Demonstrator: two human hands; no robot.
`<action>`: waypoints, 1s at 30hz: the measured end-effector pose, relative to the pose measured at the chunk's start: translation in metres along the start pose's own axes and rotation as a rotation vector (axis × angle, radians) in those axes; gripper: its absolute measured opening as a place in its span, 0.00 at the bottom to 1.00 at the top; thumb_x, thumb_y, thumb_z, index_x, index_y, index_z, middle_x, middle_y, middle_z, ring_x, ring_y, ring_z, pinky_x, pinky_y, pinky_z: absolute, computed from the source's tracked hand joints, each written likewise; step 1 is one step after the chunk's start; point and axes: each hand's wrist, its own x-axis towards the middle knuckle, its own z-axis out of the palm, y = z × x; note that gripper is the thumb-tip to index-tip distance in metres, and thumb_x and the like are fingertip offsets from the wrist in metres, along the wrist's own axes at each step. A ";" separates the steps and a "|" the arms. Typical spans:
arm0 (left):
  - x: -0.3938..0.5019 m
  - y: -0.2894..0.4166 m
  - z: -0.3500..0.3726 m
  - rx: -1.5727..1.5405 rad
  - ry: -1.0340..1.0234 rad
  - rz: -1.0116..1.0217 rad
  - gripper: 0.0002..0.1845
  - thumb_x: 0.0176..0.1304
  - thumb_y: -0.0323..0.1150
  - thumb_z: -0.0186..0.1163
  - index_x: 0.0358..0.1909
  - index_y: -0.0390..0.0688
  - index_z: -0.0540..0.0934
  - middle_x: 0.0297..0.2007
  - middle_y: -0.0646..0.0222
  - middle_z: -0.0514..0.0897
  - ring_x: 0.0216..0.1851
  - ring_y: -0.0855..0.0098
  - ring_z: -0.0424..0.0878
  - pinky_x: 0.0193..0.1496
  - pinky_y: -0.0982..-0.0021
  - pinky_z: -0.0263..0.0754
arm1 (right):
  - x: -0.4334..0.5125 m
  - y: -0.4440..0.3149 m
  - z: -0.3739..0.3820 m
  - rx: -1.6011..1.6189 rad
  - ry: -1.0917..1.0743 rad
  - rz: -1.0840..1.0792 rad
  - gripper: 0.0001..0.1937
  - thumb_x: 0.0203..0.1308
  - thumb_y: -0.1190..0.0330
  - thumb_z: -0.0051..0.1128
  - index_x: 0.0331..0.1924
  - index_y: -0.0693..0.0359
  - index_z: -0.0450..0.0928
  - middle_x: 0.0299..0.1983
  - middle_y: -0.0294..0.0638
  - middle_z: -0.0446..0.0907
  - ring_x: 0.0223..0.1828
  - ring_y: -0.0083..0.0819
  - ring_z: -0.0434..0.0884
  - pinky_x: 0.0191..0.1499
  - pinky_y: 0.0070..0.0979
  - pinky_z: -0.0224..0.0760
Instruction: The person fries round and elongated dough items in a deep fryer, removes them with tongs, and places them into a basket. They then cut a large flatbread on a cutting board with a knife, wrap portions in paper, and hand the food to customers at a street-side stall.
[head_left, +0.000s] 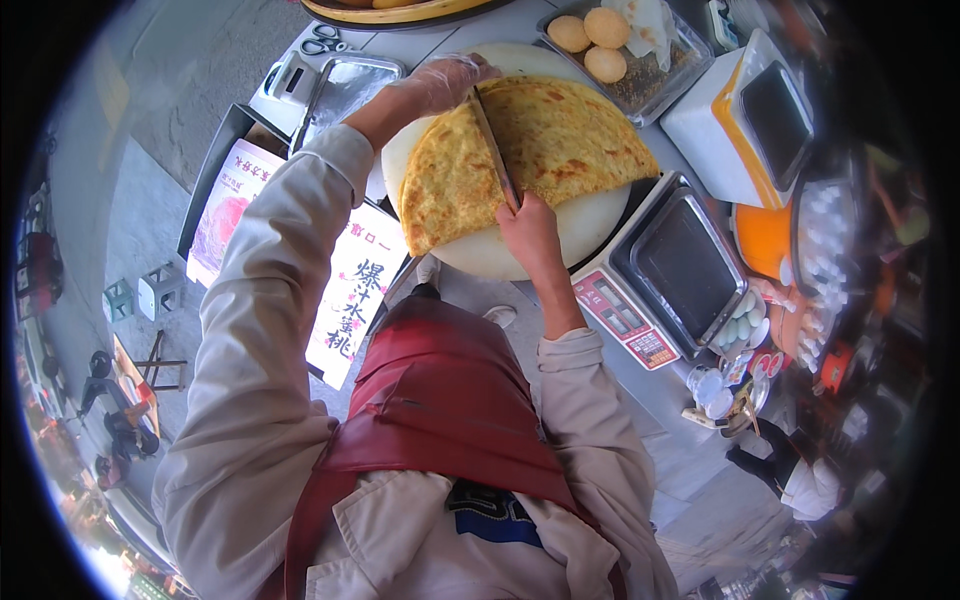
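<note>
A large golden-brown flatbread (585, 142), apparently folded into a half round, lies on a round white cutting board (600, 225). My right hand (534, 232) is bare and closed around the handle of a long knife (491, 142). The blade runs across the flatbread and points away from me. My left hand (450, 81), in a clear plastic glove, is at the bread's far edge beside the knife's tip. Its fingertips are partly hidden, so whether they press the blade or the bread is unclear.
A metal tray (652, 90) with round sesame-coated buns (606, 28) stands at the far right. Right of the board is a digital scale (626, 319) bearing a dark tray (694, 262). Scissors (322, 41) and a foil-coloured tray (356, 86) lie far left. Printed signs (352, 300) stand near left.
</note>
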 end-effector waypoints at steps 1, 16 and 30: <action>0.003 -0.001 0.003 -0.002 -0.015 0.002 0.32 0.55 0.23 0.65 0.63 0.52 0.74 0.60 0.60 0.75 0.59 0.55 0.75 0.61 0.62 0.72 | -0.001 -0.001 -0.001 -0.013 0.002 0.016 0.17 0.57 0.62 0.55 0.35 0.72 0.77 0.33 0.66 0.81 0.40 0.62 0.82 0.44 0.50 0.75; 0.019 -0.015 0.013 -0.119 -0.103 0.032 0.12 0.50 0.24 0.71 0.37 0.42 0.81 0.41 0.61 0.80 0.46 0.57 0.77 0.49 0.61 0.72 | 0.003 -0.013 -0.015 0.020 -0.065 0.006 0.17 0.58 0.62 0.55 0.36 0.73 0.76 0.33 0.66 0.80 0.40 0.63 0.81 0.44 0.51 0.74; 0.022 -0.023 0.008 -0.108 -0.130 0.187 0.08 0.50 0.23 0.69 0.32 0.41 0.81 0.35 0.62 0.80 0.41 0.59 0.79 0.45 0.61 0.74 | -0.002 -0.017 -0.002 0.035 0.005 0.010 0.17 0.57 0.62 0.56 0.34 0.74 0.76 0.31 0.66 0.80 0.39 0.63 0.81 0.40 0.47 0.74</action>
